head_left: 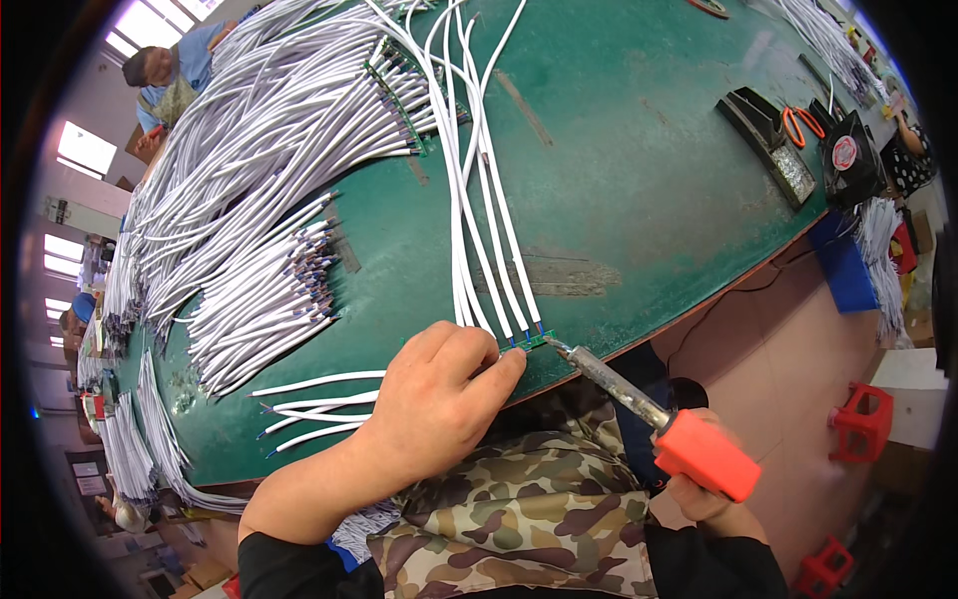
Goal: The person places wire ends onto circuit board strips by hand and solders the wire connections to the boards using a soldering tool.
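My left hand (439, 384) is closed at the table's near edge, its fingertips pressed on a narrow green circuit board (534, 341). Several long white cables (477, 225) run up from that board across the table, blue wire ends showing at the joints. More white cables (314, 403) stick out to the left from under the hand; whether it grips them is hidden. In my right hand (704, 489) is a soldering iron (699, 451) with a red handle and a metal barrel. Its tip meets, or nearly meets, the right end of the board.
Piles of white cables (264, 299) cover the left of the green table (619, 170). A finished-looking cable bundle has a green board (397, 105). At right are a black tray (768, 150), orange-handled scissors (801, 125) and a black fan (848, 155). Red stools (861, 421) stand on the floor; other people (170, 75) sit around.
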The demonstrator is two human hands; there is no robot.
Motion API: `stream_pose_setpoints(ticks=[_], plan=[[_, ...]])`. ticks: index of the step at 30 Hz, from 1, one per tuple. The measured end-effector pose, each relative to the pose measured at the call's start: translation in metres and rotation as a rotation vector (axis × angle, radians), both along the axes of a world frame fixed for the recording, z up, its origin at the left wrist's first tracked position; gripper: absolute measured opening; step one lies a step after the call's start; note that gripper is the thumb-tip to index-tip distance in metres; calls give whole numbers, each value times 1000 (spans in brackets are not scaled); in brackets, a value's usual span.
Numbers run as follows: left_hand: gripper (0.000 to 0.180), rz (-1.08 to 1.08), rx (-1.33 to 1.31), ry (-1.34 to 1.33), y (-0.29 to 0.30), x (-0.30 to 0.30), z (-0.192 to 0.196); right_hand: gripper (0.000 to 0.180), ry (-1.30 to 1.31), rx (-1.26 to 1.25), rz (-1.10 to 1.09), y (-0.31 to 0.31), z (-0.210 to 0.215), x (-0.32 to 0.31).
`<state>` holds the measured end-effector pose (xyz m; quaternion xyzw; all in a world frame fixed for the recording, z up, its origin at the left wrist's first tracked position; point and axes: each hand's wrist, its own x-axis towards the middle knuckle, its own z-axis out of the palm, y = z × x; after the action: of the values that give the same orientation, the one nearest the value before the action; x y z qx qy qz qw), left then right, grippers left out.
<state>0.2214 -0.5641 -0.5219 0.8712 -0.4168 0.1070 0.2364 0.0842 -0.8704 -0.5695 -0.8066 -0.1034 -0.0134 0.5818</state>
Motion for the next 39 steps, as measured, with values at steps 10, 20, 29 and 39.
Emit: stream_pose_setpoints(ticks=[10,20,29,39], plan=[[35,70,21,90,-4,-3,-2,12,-321,-6,-13,15,-13,16],[35,62,27,121,-5,-1,-1,23,-293,-13,-14,15,-16,17],[35,62,35,131,-6,-1,0,28,-260,-18,-19,14,-16,17],[33,61,40,139,-7,0,1,22,-370,109,-13,15,-27,20]])
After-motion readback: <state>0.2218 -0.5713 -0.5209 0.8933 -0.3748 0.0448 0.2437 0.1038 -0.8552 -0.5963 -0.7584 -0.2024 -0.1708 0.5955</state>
